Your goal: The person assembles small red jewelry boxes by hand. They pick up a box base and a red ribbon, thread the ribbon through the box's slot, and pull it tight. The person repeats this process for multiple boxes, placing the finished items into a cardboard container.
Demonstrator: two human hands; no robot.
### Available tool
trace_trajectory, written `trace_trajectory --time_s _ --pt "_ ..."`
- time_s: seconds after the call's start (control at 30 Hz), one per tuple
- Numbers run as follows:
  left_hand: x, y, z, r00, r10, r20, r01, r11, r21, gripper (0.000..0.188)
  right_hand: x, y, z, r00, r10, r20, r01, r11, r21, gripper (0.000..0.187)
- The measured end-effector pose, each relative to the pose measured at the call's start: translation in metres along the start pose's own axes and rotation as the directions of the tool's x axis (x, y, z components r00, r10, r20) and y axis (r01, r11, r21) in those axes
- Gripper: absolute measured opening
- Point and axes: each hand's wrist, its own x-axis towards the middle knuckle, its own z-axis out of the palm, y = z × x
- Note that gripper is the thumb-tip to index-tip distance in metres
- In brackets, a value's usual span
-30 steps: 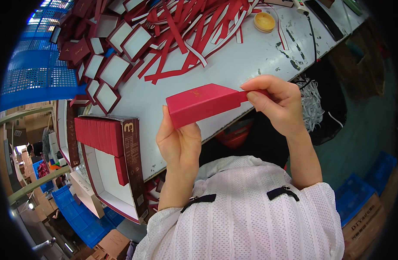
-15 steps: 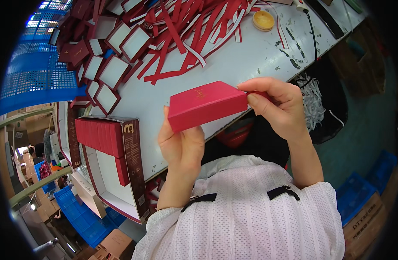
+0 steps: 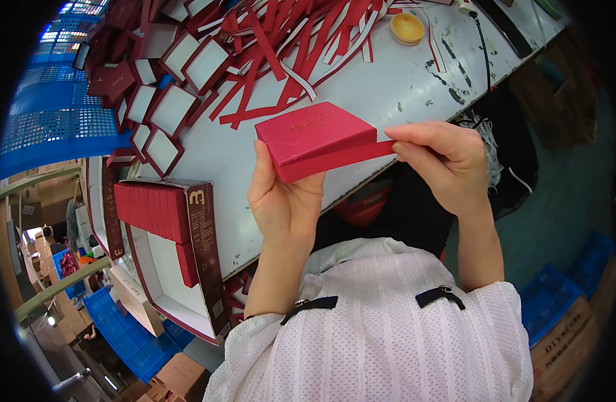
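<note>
Scuffed white table [image 3: 382, 87]: eleven o'clock.
Crimson rectangular cardboard box [image 3: 315, 130]: raised, twelve o'clock.
Left hand [image 3: 286, 206]: grips box, seven o'clock side.
Right hand [image 3: 443, 159]: pinches flat crimson ribbon [image 3: 358, 156], three o'clock.
Ribbon risk: slanted pull could skew it.

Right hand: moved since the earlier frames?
Yes. The right hand has shifted rightward, now hiding more of the shredded white strips behind it.
</note>
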Motion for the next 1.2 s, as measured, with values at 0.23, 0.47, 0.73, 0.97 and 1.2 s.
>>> trace_trajectory --time_s 0.23,0.47,0.73,0.97,1.2 --pt "-0.008 0.007 -0.005 0.986 -0.155 -0.06 0.141 0.972 -0.19 0.028 -0.001 0.0 0.007 1.0 -0.023 0.0 0.023 1.0 0.002 0.017" --pt "-0.005 -0.034 -0.03 0.928 0.339 0.157 -0.365 0.734 0.572 0.039 -0.012 -0.009 0.032 0.998 -0.05 -0.049 0.049 0.999 -0.021 0.017" --pt "-0.003 -0.002 0.0 0.993 -0.026 -0.111 0.023 0.999 -0.031 0.028 -0.009 -0.006 0.005 0.997 0.045 -0.063 -0.048 0.998 -0.043 0.019" --pt "-0.016 0.002 0.005 0.99 -0.136 0.036 0.138 0.987 -0.079 0.035 -0.006 -0.011 0.007 1.0 -0.007 -0.023 0.005 0.997 -0.075 0.017" --pt "-0.017 0.006 -0.014 0.991 -0.106 0.085 0.118 0.982 -0.146 0.037 -0.01 -0.009 0.003 0.956 0.266 -0.126 -0.203 0.906 0.373 0.025"
